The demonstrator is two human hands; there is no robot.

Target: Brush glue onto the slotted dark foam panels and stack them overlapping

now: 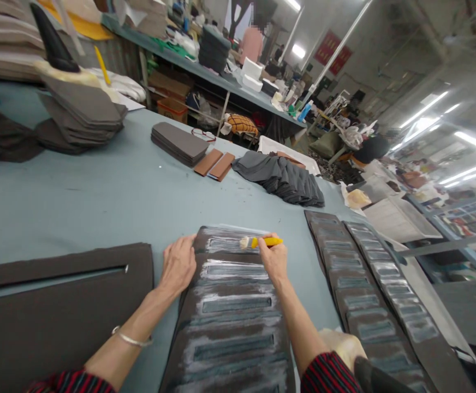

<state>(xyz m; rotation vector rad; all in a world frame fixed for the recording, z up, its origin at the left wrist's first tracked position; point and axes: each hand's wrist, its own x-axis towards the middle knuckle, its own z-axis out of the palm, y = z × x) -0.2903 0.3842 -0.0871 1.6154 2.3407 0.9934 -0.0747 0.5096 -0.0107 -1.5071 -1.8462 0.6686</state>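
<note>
Far left of the left-hand fingers: stacked dark cut pieces (pixel 84 112), farther up the table (pixel 111 202). Nearer, left of same fingers, apart: dark panel (pixel 66 327) with one long slot. Left hand (pixel 179 263): at upper left edge of the coated panel (pixel 232 288), fingertips partly hidden; can't tell if gripping the edge or just resting. Coated panel lies between both hands, running from the fingers toward the wearer; row of slots, whitish smears around them. Beyond the fingers: flat dark stack (pixel 178 143), then two brown pieces (pixel 214 165), then grey pile (pixel 281 177). Right hand (pixel 274 262): fingers pinched around yellow-handled brush (pixel 271 241), bristles pointing left, over the panel's top slot. Right of right-hand fingers, apart: slotted strips (pixel 350 273), also smeared whitish.
</note>
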